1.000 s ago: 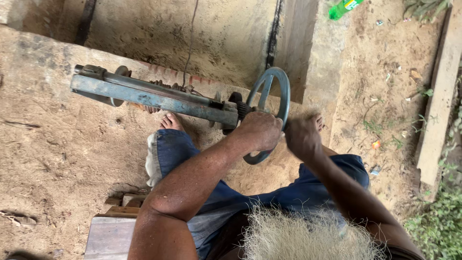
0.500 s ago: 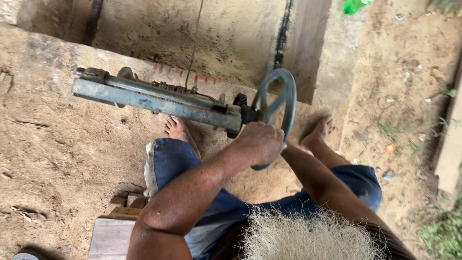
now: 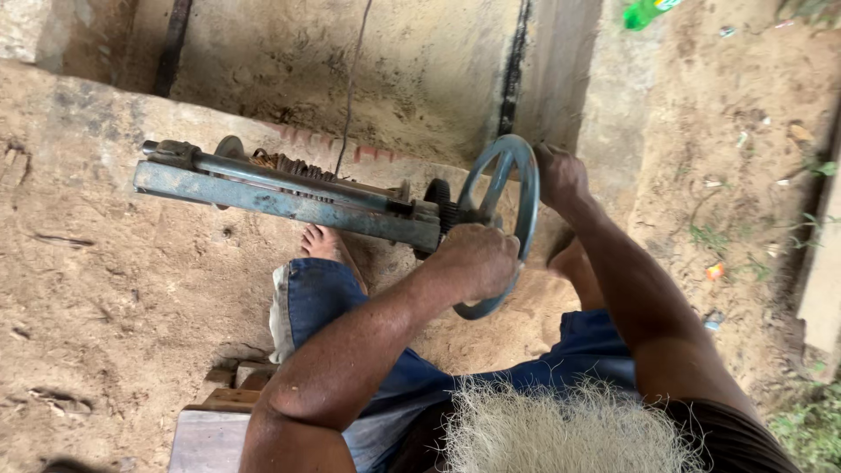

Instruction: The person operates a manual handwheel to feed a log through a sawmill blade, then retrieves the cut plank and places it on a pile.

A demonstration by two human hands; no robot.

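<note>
both hands on the blue-grey handwheel (image 3: 499, 223); left hand (image 3: 477, 261) wrapped shut round the lower rim, right hand (image 3: 561, 175) clamped on the upper right rim; wheel sits at the right end of a long steel frame (image 3: 280, 200) lying across a concrete ledge (image 3: 96, 114); small black gear (image 3: 438, 194) just beside the hub, coiled fibre or twine (image 3: 285, 163) bunched along the frame; risks as i read it: left knuckles pass close to that gear, a slip on the rim could pinch them; frame looks unclamped, so uneven force may shift it off the ledge; bare foot (image 3: 322, 243) sits right under the frame; loose fibres (image 3: 561, 429) on the lap could snag; materials: chipped painted steel, rough concrete, dry sandy ground (image 3: 105, 324), faded denim, wooden seat (image 3: 219, 412).
</note>
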